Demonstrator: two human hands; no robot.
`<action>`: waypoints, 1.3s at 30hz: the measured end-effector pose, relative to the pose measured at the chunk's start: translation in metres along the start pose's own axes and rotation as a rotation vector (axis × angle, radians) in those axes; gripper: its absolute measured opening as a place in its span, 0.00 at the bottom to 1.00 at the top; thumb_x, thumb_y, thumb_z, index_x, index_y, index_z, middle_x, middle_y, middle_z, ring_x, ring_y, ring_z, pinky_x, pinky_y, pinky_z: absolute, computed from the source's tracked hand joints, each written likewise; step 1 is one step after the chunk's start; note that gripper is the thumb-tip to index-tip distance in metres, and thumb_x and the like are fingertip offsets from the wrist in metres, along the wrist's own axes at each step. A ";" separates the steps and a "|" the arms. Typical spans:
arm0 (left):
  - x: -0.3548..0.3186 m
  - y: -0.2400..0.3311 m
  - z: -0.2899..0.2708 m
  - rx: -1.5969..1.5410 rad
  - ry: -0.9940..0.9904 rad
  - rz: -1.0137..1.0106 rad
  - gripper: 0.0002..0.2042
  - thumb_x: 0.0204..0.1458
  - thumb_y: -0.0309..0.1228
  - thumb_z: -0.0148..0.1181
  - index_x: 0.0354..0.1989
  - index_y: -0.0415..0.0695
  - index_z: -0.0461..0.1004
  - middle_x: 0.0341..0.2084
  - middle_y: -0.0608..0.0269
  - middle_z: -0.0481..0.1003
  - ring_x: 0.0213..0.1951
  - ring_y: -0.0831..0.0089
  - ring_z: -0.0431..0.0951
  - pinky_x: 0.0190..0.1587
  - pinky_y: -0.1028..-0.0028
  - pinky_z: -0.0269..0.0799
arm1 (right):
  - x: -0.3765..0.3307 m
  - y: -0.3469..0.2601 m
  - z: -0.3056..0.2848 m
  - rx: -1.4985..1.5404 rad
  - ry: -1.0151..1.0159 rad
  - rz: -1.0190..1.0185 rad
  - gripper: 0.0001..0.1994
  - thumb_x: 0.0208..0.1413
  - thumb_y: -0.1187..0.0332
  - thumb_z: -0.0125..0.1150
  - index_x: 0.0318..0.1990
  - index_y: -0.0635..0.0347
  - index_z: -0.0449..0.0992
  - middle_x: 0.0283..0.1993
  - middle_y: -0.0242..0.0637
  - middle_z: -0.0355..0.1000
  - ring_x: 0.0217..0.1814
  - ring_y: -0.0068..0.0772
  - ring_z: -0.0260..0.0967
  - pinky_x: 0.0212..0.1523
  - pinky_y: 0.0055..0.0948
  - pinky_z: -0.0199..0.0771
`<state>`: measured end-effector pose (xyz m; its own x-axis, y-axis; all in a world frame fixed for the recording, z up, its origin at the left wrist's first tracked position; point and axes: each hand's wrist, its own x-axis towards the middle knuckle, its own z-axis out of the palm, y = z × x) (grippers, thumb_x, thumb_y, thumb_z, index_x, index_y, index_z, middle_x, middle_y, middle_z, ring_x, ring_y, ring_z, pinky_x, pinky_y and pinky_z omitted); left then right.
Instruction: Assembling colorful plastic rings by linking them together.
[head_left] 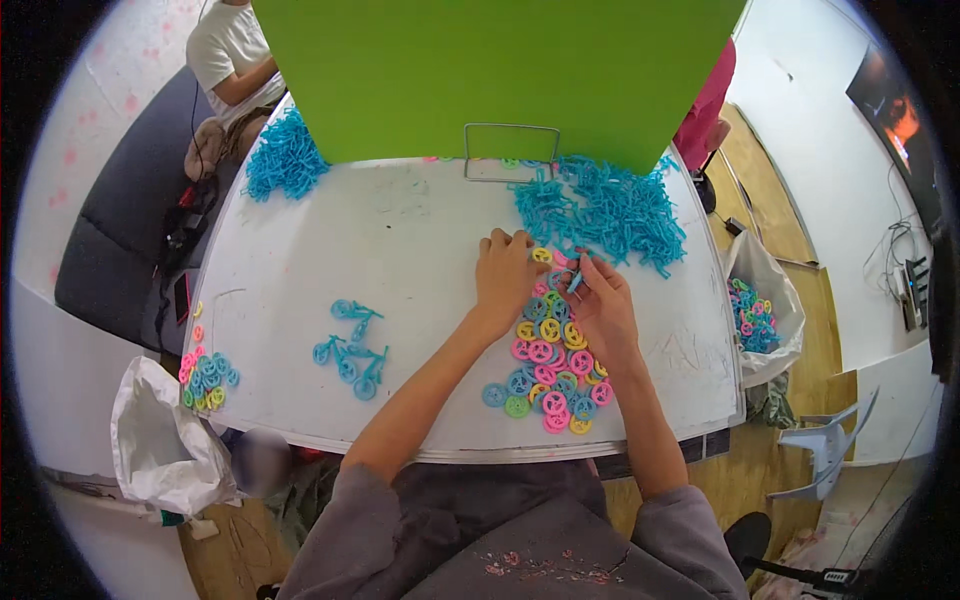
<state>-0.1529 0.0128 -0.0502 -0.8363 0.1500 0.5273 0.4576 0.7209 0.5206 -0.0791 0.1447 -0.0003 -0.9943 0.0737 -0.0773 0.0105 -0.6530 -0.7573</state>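
Note:
My left hand [503, 275] is over the far left side of a pile of toy wheels [541, 352] in pink, yellow, blue and green. Its fingers are bent but spread, close to a yellow wheel [541, 255], and I see nothing held in them. A small blue plastic toy bicycle frame [575, 282] is pinched between the fingers of my right hand [606, 305], just above the pile's right side. Part of that piece is hidden by the fingers. Farther back lies a large heap of similar blue frames [620, 210]. Left of my left forearm are several blue toy bicycles [350, 350] with wheels on them.
A green panel [500, 80] stands across the table [430, 260], with a wire stand [511, 152] before it. More blue frames [285, 155] lie far left, loose wheels [208, 375] near left. White sacks flank the table, left [160, 430] and right [785, 280]. Two other people sit beyond.

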 end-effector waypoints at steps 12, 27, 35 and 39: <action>-0.009 -0.005 -0.045 -0.305 -0.216 -0.117 0.08 0.40 0.23 0.64 0.31 0.44 0.76 0.32 0.56 0.73 0.38 0.55 0.71 0.42 0.61 0.67 | -0.002 0.010 -0.002 -0.310 0.008 -0.093 0.07 0.59 0.70 0.58 0.42 0.64 0.73 0.32 0.32 0.73 0.31 0.17 0.68 0.31 0.17 0.67; 0.004 -0.009 -0.006 -0.012 -0.195 0.000 0.12 0.44 0.25 0.63 0.38 0.43 0.74 0.38 0.53 0.71 0.41 0.51 0.69 0.42 0.60 0.68 | -0.001 0.010 -0.006 -0.364 0.092 -0.189 0.07 0.60 0.69 0.57 0.42 0.62 0.73 0.32 0.31 0.73 0.33 0.17 0.69 0.31 0.16 0.66; -0.004 0.006 -0.051 -0.908 -0.219 -0.463 0.06 0.59 0.24 0.50 0.41 0.36 0.72 0.33 0.54 0.75 0.34 0.65 0.79 0.35 0.70 0.77 | 0.002 0.020 -0.012 -0.683 0.070 -0.399 0.07 0.55 0.76 0.61 0.41 0.66 0.72 0.34 0.34 0.74 0.38 0.22 0.71 0.41 0.20 0.69; -0.020 0.008 -0.079 -0.892 -0.233 -0.414 0.09 0.62 0.26 0.47 0.43 0.35 0.71 0.34 0.58 0.75 0.34 0.72 0.79 0.35 0.74 0.78 | -0.004 0.018 -0.004 -1.034 0.035 -0.411 0.06 0.51 0.78 0.63 0.37 0.65 0.75 0.34 0.34 0.75 0.39 0.23 0.72 0.41 0.23 0.70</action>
<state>-0.1083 -0.0375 -0.0038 -0.9750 0.2000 0.0970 0.0972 -0.0086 0.9952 -0.0748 0.1359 -0.0167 -0.9390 0.1717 0.2981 -0.2198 0.3670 -0.9039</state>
